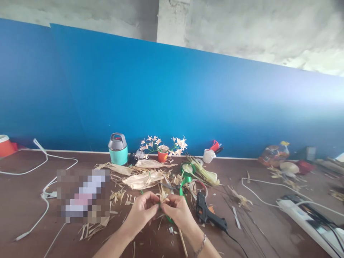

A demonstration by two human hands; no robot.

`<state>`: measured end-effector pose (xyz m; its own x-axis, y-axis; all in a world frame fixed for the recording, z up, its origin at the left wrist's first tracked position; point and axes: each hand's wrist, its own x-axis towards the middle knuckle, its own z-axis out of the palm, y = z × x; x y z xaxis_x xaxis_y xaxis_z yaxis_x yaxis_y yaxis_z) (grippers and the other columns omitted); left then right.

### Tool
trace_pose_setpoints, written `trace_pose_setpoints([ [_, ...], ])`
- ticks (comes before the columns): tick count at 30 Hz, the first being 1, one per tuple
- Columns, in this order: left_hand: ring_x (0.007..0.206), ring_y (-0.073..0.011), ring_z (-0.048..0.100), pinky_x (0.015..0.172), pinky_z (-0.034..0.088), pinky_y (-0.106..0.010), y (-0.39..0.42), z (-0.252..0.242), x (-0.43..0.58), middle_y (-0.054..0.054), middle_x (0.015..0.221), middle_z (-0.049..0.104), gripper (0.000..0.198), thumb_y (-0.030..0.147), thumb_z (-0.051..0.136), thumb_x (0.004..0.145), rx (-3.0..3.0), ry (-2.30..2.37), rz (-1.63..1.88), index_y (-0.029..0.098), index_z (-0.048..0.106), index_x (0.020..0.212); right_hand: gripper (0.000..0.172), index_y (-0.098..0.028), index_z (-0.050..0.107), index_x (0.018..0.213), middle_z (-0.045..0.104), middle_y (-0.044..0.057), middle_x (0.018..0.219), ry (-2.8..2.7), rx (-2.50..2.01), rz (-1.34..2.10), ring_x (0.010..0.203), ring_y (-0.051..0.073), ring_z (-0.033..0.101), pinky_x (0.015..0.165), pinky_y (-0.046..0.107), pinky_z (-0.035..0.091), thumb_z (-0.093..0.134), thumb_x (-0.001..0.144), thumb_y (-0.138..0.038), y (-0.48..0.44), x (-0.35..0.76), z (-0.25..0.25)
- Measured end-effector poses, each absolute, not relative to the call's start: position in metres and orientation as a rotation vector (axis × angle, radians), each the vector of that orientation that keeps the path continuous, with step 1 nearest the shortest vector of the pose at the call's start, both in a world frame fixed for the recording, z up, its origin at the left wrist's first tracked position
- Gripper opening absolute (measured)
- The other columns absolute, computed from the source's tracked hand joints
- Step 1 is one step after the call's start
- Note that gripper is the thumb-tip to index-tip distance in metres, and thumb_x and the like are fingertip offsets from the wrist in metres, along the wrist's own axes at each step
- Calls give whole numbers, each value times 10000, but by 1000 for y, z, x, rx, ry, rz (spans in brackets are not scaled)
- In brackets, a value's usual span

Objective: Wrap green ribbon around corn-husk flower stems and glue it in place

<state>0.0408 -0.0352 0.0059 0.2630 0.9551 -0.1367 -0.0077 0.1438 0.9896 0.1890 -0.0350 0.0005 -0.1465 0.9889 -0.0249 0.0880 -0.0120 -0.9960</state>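
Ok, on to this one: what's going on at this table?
A person's left hand and right hand meet over the table, pinching a small pale flower at its base. Dry husks lie just beyond, beside a green ribbon. A black glue gun rests untouched to the right, and similar flowers stand in a red cup behind.

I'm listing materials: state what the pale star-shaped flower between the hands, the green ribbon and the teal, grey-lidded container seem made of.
Pale star-shaped flower: probably matte dried husk, coloured like beige papery sheets behind.
Green ribbon: smooth, perhaps satin or plastic, given its flat, bright band.
Teal, grey-lidded container: likely smooth plastic, from its even colour and moulded-looking shape.
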Motion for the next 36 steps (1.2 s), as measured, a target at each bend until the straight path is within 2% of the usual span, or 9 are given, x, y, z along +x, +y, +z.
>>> trace_pose_setpoints([
  [6,404,-78,377,398,285,-185,-34,1,40,65,498,473,47,200,592,662,1360,1112,883,178,550,663,138,-148,580,473,447,-36,461,-1570,-1356,1007,477,89,353,455,209,275,533,601,-132,-36,189,2],
  [11,542,-117,444,501,334,-200,-34,1,40,34,572,523,30,160,569,635,1522,1154,899,170,564,607,120,-153,589,498,496,-21,490,-1659,-1411,924,503,109,417,481,211,319,521,596,-137,-39,187,2],
  [14,565,-125,448,536,338,-209,-33,-3,38,35,555,501,58,153,542,637,1572,1163,856,164,567,586,108,-159,579,512,515,-23,505,-1714,-1413,880,510,110,438,489,206,326,507,586,-126,-40,187,1],
  [26,448,-94,416,449,294,-211,-30,-16,37,69,498,457,42,189,573,625,1453,1098,781,165,544,607,113,-168,519,506,547,-12,539,-1899,-1481,629,535,114,466,521,205,326,492,573,-82,-43,189,4],
  [32,384,-126,484,398,361,-218,-29,-9,36,52,421,522,135,284,497,734,1284,1121,788,178,566,686,111,-170,503,509,521,-13,520,-1835,-1512,681,521,115,452,505,204,324,492,606,-117,-39,195,2],
  [36,476,-154,593,468,444,-236,-29,1,37,21,491,602,137,300,535,719,1139,1123,898,173,556,670,97,-171,499,526,496,-22,516,-1709,-1505,744,517,110,434,492,198,329,505,621,-156,-33,199,-1],
])
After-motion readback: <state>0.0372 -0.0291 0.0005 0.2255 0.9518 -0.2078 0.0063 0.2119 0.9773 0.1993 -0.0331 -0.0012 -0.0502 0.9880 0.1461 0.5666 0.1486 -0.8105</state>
